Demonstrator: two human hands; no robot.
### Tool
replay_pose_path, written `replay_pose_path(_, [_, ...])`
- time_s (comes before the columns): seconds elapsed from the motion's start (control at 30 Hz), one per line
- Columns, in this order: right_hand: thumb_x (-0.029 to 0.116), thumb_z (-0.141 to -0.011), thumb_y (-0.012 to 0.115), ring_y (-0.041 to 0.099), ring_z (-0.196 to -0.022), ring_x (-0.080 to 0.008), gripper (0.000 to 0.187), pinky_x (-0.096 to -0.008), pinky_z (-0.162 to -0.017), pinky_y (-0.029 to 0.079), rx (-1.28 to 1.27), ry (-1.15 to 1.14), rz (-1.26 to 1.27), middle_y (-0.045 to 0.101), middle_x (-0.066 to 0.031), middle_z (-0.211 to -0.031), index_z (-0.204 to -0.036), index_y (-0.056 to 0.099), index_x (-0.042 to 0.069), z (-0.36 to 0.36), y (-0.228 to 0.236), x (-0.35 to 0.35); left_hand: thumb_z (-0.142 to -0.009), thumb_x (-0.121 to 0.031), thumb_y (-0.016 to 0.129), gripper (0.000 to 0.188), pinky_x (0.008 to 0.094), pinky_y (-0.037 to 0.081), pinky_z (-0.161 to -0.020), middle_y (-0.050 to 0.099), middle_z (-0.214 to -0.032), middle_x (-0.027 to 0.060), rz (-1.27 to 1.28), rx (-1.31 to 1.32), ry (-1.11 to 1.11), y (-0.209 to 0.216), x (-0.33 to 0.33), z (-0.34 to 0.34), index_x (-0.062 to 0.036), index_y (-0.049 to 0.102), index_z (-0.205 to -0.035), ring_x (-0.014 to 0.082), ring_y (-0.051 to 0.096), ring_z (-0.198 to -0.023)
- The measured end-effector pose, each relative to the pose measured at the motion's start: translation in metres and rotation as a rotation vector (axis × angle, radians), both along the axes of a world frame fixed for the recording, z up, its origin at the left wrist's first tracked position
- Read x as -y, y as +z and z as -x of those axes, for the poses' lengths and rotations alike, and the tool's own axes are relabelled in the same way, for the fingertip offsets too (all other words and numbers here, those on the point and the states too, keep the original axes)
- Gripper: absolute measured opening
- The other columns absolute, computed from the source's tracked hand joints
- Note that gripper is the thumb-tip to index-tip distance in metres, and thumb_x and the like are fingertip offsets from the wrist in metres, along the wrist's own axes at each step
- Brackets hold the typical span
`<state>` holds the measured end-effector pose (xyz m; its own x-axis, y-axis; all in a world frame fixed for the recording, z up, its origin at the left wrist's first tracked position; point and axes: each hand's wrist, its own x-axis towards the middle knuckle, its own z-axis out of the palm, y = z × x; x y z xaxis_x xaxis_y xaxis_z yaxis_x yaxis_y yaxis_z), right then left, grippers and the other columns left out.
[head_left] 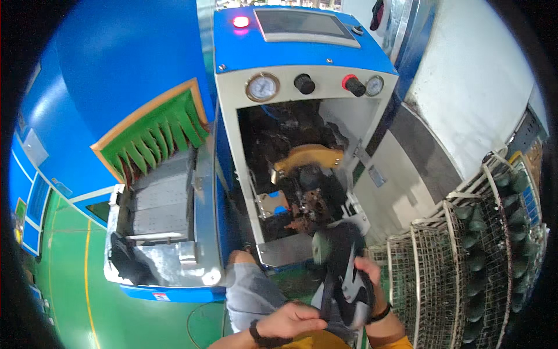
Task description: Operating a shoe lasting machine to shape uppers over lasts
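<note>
A black-and-grey shoe (344, 279), partly smeared by motion, is held in front of my body with its rounded pale-green end pointing away. My right hand (372, 276) grips its right side, fingers curled against it. My left hand (293, 320) is closed at its near left edge, thumb and fingers pinching the dark material there. Just beyond the shoe stands a blue-and-cream machine (229, 93) with an open front. Inside it are a curved yellow plate (311, 156) and greasy metal parts (308, 203).
Left of the machine is a metal conveyor bed (160, 203) with a green strip curtain (160, 139) and a dark item (125, 262) on it. A wire rack (433, 273) holding rows of dark rounded pieces stands close on the right. My knee (250, 285) is near the machine.
</note>
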<state>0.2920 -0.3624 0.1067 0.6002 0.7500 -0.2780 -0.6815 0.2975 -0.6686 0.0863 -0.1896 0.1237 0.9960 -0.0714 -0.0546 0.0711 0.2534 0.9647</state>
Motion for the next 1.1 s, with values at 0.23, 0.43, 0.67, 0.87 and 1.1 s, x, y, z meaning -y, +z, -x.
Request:
replay_pose_path(0.23, [0.012,-0.069,0.086,0.055,-0.128,-0.0188,0.098,-0.0312,-0.11,0.039,1.059,-0.067,0.433,0.058,-0.0124,-0.141,-0.154,0.038,-0.001,-0.052,0.141,-0.06,-0.1,-0.018,0.065,0.021,0.0248,0.043,-0.063,0.063,-0.072,0.001,0.232,-0.145,0.201,0.0,-0.028,-0.037,-0.003,0.065,-0.085,0.0082,0.055,-0.066])
replay_pose_path(0.43, [0.015,-0.069,0.085,0.063,-0.114,-0.0196,0.095,-0.0286,-0.099,0.047,1.391,0.072,0.646,0.063,-0.021,-0.135,-0.154,0.043,0.008,-0.092,0.169,-0.113,-0.101,-0.017,0.061,0.016,0.0279,0.043,-0.061,0.061,-0.073,0.0041,0.687,-0.161,0.32,-0.017,-0.044,-0.081,-0.0015,0.065,-0.099,0.0147,0.056,-0.065])
replay_pose_path(0.67, [0.038,-0.074,0.076,0.064,-0.1,-0.0486,0.09,-0.0493,-0.091,0.052,1.706,0.413,1.1,0.063,-0.0316,-0.104,-0.155,0.042,0.02,-0.097,0.162,-0.169,-0.103,-0.022,0.057,0.018,0.025,0.041,-0.06,0.06,-0.071,0.0029,0.834,-0.195,0.249,-0.033,-0.058,-0.094,-0.0053,0.062,-0.098,0.0132,0.054,-0.063])
replay_pose_path(0.87, [0.038,-0.075,0.076,0.062,-0.104,-0.0494,0.089,-0.0499,-0.093,0.051,1.833,0.191,1.113,0.06,-0.0308,-0.113,-0.155,0.041,0.019,-0.092,0.145,-0.181,-0.103,-0.028,0.058,0.024,0.0271,0.044,-0.061,0.06,-0.071,0.0027,0.763,-0.228,0.382,-0.044,-0.075,-0.094,-0.0041,0.063,-0.102,0.0145,0.056,-0.063])
replay_pose_path(1.1, [0.027,-0.075,0.076,0.061,-0.106,-0.0457,0.085,-0.0492,-0.09,0.05,1.852,-0.053,1.008,0.06,-0.0256,-0.115,-0.153,0.045,0.017,-0.079,0.137,-0.173,-0.107,-0.034,0.052,0.027,0.0244,0.04,-0.058,0.056,-0.071,-0.0009,0.77,-0.232,0.39,-0.039,-0.05,-0.094,-0.0084,0.062,-0.108,0.0105,0.051,-0.063])
